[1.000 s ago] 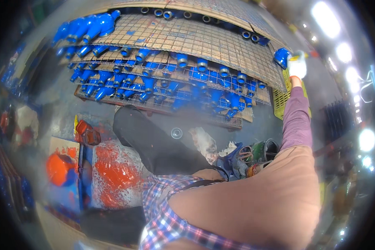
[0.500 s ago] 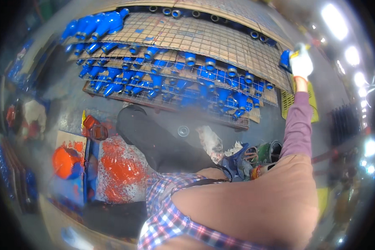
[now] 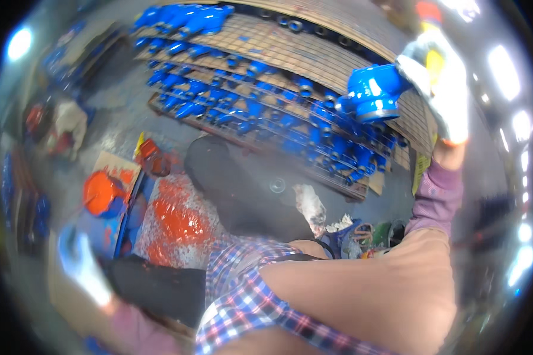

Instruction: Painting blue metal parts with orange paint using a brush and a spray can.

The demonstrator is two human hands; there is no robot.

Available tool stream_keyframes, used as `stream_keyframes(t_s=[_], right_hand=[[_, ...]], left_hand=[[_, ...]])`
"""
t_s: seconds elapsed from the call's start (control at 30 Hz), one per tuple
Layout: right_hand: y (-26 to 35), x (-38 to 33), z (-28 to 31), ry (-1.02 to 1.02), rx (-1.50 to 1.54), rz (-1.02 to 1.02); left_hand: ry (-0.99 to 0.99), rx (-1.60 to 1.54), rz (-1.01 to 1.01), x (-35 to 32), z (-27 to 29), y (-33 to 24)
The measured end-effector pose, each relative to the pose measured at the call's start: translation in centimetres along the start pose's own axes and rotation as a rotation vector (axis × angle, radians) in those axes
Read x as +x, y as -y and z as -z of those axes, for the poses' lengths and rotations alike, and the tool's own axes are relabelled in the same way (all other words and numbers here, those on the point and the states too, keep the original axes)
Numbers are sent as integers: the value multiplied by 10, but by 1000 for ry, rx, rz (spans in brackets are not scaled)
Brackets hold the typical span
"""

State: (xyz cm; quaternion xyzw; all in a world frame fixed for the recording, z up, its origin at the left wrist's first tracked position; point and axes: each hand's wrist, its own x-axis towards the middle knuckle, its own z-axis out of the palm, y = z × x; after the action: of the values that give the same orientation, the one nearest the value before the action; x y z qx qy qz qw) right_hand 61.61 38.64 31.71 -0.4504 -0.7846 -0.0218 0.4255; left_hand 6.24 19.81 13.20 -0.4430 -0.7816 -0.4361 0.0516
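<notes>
Blue fitting (image 3: 370, 92) up high on the right, glossy and catching the light, and it's in front of the rack's right end, metal-rimmed mouth pointing down! The right grip (image 3: 441, 83), white-gloved, has it by its right end, with a yellow tool (image 3: 434, 66) with a red tip lying across that same palm. Over to the lower left, the left grip (image 3: 82, 263), gloved too and blurred: open or closed, I can't tell. It's near an orange tub (image 3: 102, 194), with a red container (image 3: 154, 160) just beyond. Next to those, a sheet (image 3: 180, 222) smeared thick with orange paint, right by the person's dark-trousered legs (image 3: 243, 195). Across the top runs the rack (image 3: 290, 50), wire shelves loaded with row upon row of more blue fittings (image 3: 204, 21). Down on the floor (image 3: 251, 157), a stained white rag (image 3: 310, 210).
</notes>
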Motion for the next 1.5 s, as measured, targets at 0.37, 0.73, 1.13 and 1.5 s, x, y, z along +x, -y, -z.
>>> stream_keyframes(t_s=[0.37, 0.73, 1.13, 1.5], right_hand=[[157, 40, -221, 617, 1005, 246], [178, -63, -394, 1104, 1392, -474], [134, -126, -413, 1141, 1707, -934], [96, -139, -402, 1066, 1937, -1054]], left_hand=[[914, -1123, -30, 6, -81, -93], [174, -1921, 967, -123, -79, -35], [-81, -2299, 984, -130, -97, 24], [-151, -2289, 992, -130, -83, 11]])
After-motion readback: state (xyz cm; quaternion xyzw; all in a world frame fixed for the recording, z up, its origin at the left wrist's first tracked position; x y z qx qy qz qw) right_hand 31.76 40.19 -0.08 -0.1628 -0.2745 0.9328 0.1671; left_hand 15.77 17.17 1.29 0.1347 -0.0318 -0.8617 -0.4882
